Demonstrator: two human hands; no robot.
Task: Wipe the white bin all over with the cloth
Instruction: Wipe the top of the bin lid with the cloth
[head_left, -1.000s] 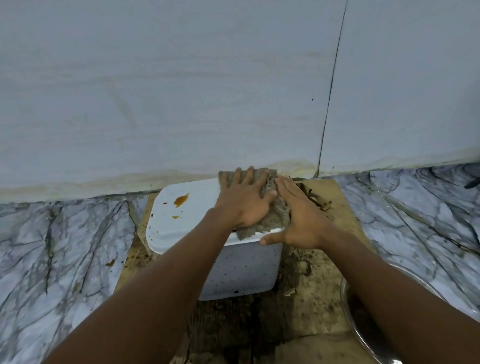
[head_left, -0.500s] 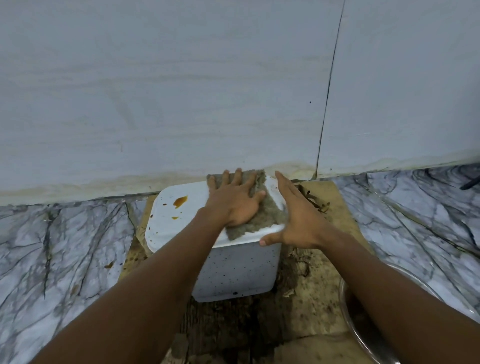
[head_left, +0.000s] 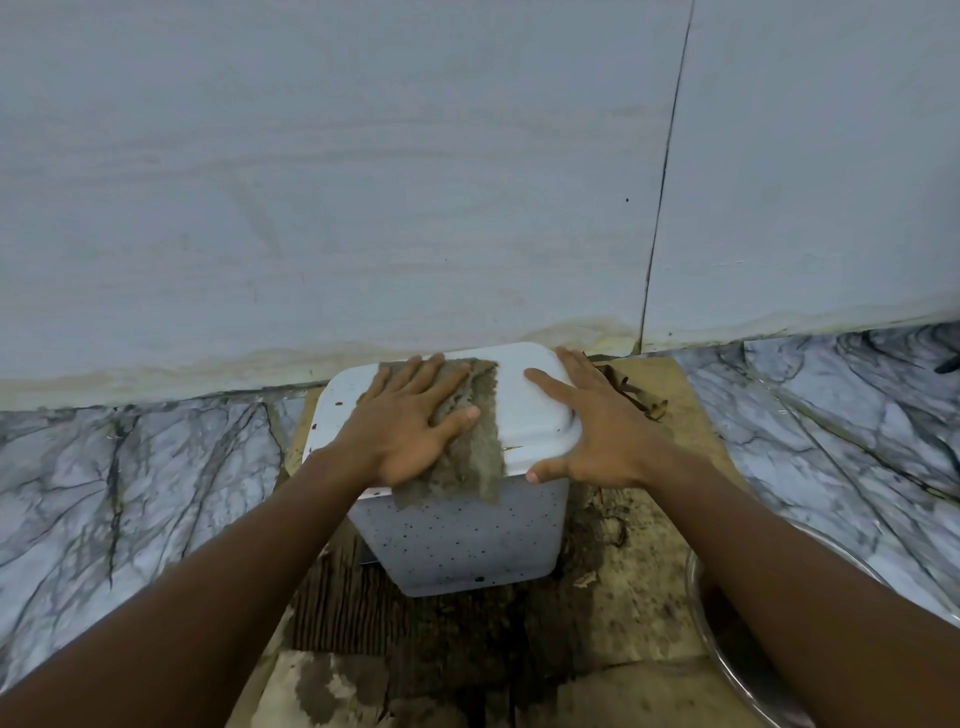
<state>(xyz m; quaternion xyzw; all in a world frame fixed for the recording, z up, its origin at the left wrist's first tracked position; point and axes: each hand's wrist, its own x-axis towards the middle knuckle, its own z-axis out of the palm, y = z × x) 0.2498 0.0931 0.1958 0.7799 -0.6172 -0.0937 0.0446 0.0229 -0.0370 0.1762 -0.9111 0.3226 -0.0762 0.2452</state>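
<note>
White bin (head_left: 457, 540) on grubby board (head_left: 654, 587). Left hand (head_left: 410, 421) grip wide, flat on cloth (head_left: 475, 462) atop bin, cloth long axis 12-6. Right hand (head_left: 597, 436) splayed, steadying 3 o'clock edge. Spots (head_left: 337, 403) at 9, left hand nearer.

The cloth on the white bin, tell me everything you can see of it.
The cloth is a grey-brown, rough-looking rectangle spread flat on top of the white bin. Its near end hangs over the front edge. The left hand presses flat on it, fingers straight; the right hand rests on the bin, clear of it.
</note>
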